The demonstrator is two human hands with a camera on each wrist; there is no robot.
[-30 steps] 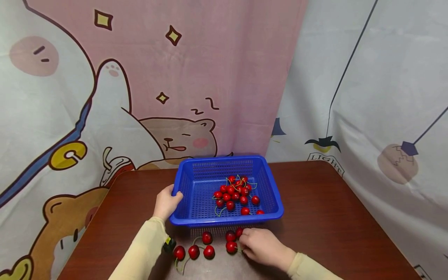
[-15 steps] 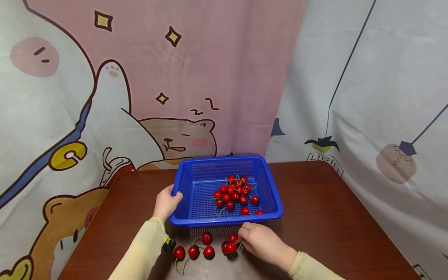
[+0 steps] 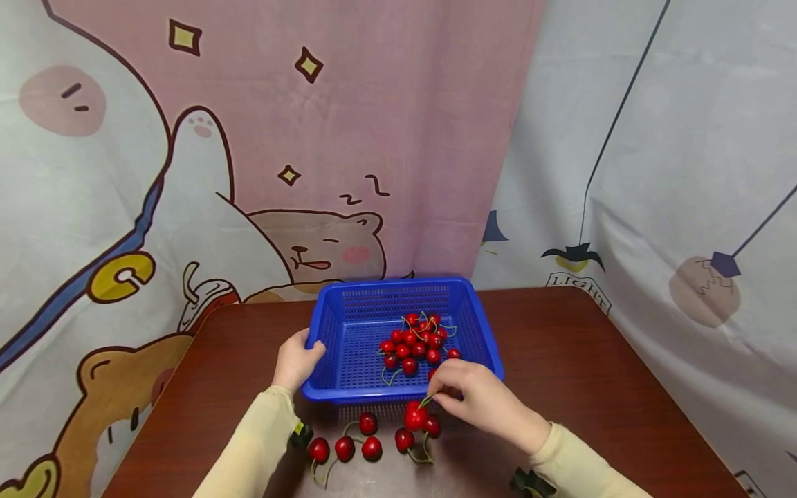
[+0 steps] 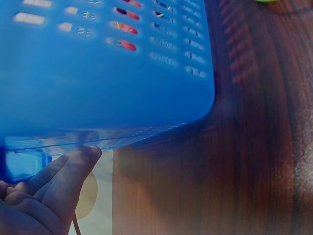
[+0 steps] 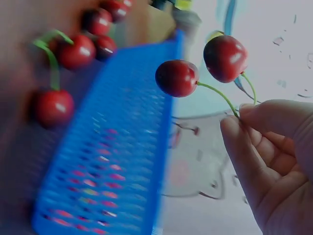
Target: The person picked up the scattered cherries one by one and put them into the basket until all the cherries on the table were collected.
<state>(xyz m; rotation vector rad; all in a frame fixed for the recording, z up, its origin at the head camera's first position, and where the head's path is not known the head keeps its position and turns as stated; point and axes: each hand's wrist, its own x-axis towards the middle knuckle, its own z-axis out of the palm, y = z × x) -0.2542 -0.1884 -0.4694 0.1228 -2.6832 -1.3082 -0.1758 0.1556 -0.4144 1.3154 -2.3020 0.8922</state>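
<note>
My left hand (image 3: 297,360) grips the left rim of a blue plastic basket (image 3: 398,393), thumb on top; in the left wrist view its fingers (image 4: 73,171) lie along the basket's outside. My right hand (image 3: 488,401) pinches the green stems of two red cherries (image 5: 177,78) between thumb and fingertips. The cherries hang just in front of the basket's near rim, overlapping in the head view. Below them on the table lies another stemmed pair of cherries (image 3: 405,440). Inside the basket, a heap of cherries (image 3: 418,351) sits mostly right of centre.
Several more cherries (image 3: 344,448) with stems lie on the dark wooden table (image 3: 560,360), left of centre before the basket. A dark strap (image 3: 532,482) shows at the right wrist. Behind the table hangs a printed curtain (image 3: 429,138).
My right hand has picked a pair of cherries up by the stems from the table and raised it toward the basket's near rim. The left hand has stayed on the basket.
</note>
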